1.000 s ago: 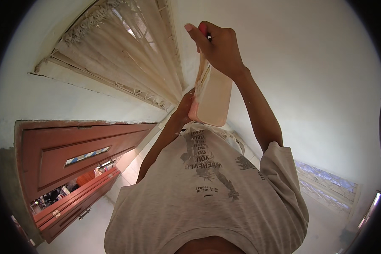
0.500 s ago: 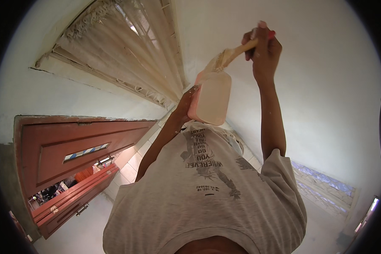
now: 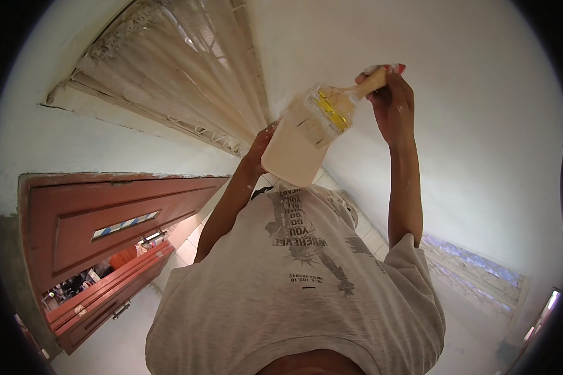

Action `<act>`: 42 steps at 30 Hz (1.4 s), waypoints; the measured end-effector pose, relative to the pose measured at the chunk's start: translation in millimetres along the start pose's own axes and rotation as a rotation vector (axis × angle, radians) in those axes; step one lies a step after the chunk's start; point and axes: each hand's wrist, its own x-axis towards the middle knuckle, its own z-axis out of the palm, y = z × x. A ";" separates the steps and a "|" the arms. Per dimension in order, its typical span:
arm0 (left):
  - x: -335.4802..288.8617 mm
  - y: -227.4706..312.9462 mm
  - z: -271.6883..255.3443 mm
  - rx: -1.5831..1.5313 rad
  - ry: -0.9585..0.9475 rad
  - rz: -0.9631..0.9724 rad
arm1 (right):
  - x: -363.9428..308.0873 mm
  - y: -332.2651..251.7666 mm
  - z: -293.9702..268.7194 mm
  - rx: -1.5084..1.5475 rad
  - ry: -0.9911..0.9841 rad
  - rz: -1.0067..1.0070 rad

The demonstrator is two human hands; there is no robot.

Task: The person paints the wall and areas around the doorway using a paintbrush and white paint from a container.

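Note:
My left hand (image 3: 260, 147) is raised in front of me and grips a cream plastic container (image 3: 292, 153) from its left side. My right hand (image 3: 394, 107) is lifted higher, to the right, and is closed around the wooden handle of a paintbrush (image 3: 339, 104). The brush has a gold metal band, and its pale bristles rest at the container's upper rim. Both forearms rise from my grey printed shirt (image 3: 300, 294) at the bottom of the view.
A white wall (image 3: 481, 125) fills the right side behind my right hand. A curtained window with a grille (image 3: 187, 81) is at the upper left, and a red-brown wooden door (image 3: 106, 219) at the left. A glass-block panel (image 3: 472, 270) sits low on the right.
My right hand has swung from directly above the container out to the right, drawing the brush up so its bristles lie at the rim. The container has tilted slightly.

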 end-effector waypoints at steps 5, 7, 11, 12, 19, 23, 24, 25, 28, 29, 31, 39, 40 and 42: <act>4.1 -3.8 -13.7 0.000 0.009 -0.112 | 28.7 -1.3 4.3 -0.233 -0.218 0.040; 6.5 -2.7 -18.1 0.021 -0.040 -0.135 | 42.1 5.7 8.4 -0.337 -0.385 0.032; 2.4 -1.4 -4.7 0.145 -0.051 -0.086 | 52.8 0.8 32.0 -0.504 -0.591 -0.001; 3.0 -2.0 -4.0 0.147 -0.052 -0.083 | 55.5 1.6 34.7 -0.504 -0.593 -0.004; 1.5 -4.0 -2.5 0.043 -0.050 -0.184 | 68.2 15.7 59.4 -0.498 -0.755 0.046; -3.7 -6.6 14.0 0.218 0.067 -0.123 | 66.7 25.8 64.4 -0.525 -0.809 0.026; -3.2 -7.1 12.2 0.216 0.069 -0.121 | 66.4 28.1 64.8 -0.524 -0.812 0.027; -1.0 -7.3 8.9 0.154 0.046 -0.150 | 67.0 30.3 64.7 -0.512 -0.805 -0.001; 1.7 -10.5 6.3 0.093 0.003 -0.137 | 66.9 31.1 65.8 -0.487 -0.765 -0.031; 2.6 -11.5 6.0 0.095 -0.017 -0.094 | 67.0 30.6 66.0 -0.473 -0.732 -0.035; 5.1 -11.9 2.2 0.087 -0.011 -0.106 | 69.6 29.6 66.5 -0.480 -0.700 -0.031; 12.1 -17.4 -17.8 0.094 -0.006 -0.114 | 72.7 36.9 57.4 -0.421 -0.575 -0.017; 11.5 -16.8 -22.1 0.052 -0.021 -0.133 | 73.1 37.9 56.3 -0.414 -0.561 -0.020; 12.1 -15.5 -24.9 0.010 -0.037 -0.152 | 73.7 37.3 53.5 -0.408 -0.547 -0.024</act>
